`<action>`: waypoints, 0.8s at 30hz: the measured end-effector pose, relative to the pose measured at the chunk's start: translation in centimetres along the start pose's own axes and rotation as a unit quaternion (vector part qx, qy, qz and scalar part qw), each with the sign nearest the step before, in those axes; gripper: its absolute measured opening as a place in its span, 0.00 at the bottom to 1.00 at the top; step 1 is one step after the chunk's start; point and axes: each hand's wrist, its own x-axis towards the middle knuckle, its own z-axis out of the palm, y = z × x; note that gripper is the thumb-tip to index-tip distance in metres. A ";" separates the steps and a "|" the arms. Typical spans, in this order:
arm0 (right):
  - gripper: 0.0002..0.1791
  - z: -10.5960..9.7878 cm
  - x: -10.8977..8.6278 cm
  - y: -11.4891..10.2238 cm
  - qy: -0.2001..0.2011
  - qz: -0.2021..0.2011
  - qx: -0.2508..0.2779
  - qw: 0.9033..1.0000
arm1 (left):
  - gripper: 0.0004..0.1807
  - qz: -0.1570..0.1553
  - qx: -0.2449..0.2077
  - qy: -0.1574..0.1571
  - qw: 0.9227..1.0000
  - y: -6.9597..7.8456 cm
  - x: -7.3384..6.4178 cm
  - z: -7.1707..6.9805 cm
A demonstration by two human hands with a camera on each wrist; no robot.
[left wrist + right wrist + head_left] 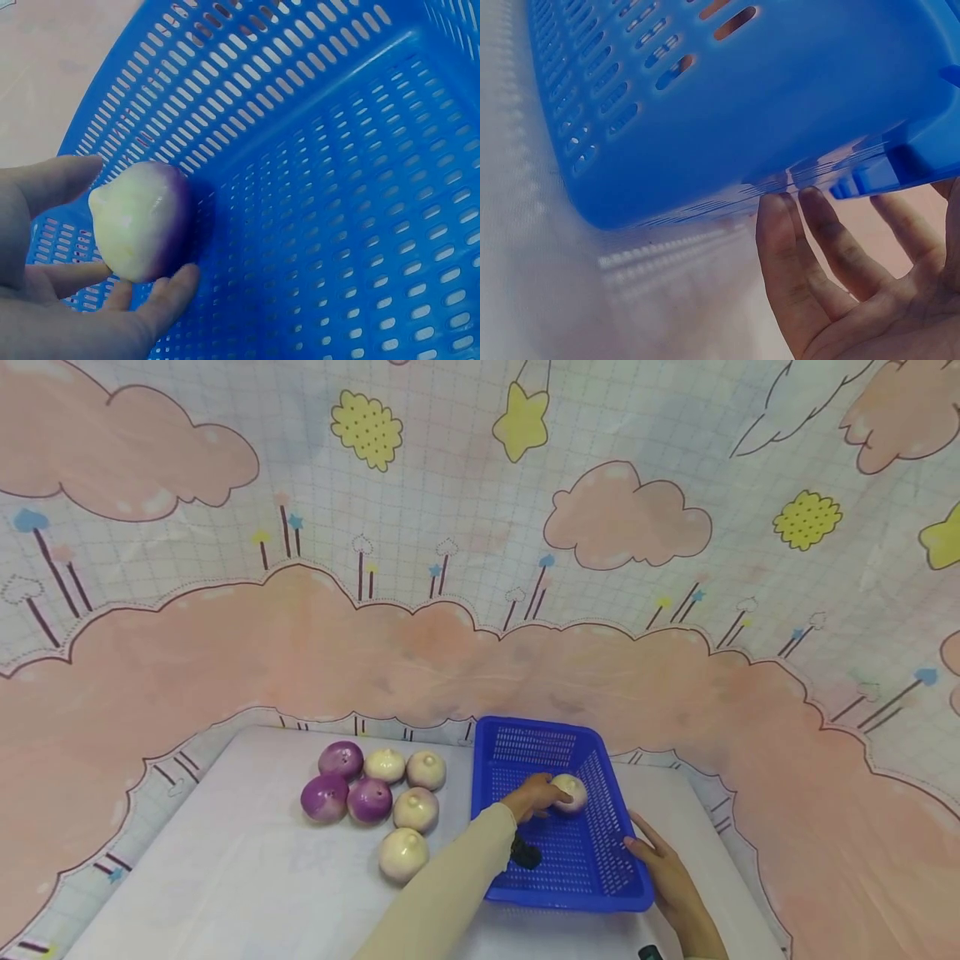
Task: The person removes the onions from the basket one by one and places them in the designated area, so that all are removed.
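Note:
A blue slotted plastic basket stands on the white-covered table. Inside it, by the right wall, lies a glossy onion, white at its pointed top and purple underneath. My left hand reaches around this onion; in the left wrist view its fingers lie loosely along the underside, and the thumb stands slightly off the white top. At the basket's right rim is my right hand, its thumb over the edge and its fingers against the outer wall, gripping the rim.
Left of the basket sit several more onions: purple ones farther left, pale ones nearer the basket. A cloth with printed clouds hangs behind the table. The dark wrist camera on the left arm hangs over the basket floor.

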 end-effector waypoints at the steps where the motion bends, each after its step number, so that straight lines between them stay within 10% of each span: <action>1: 0.40 0.0 0.0 0.0 -0.001 -0.001 -0.001 1.000 | 0.41 -0.003 0.001 -0.004 1.000 -0.1 0.0 0.0; 24: 0.40 0.0 -0.1 0.0 -0.001 0.004 0.002 1.000 | 0.37 0.026 -0.001 -0.039 0.999 -0.5 -0.7 1.8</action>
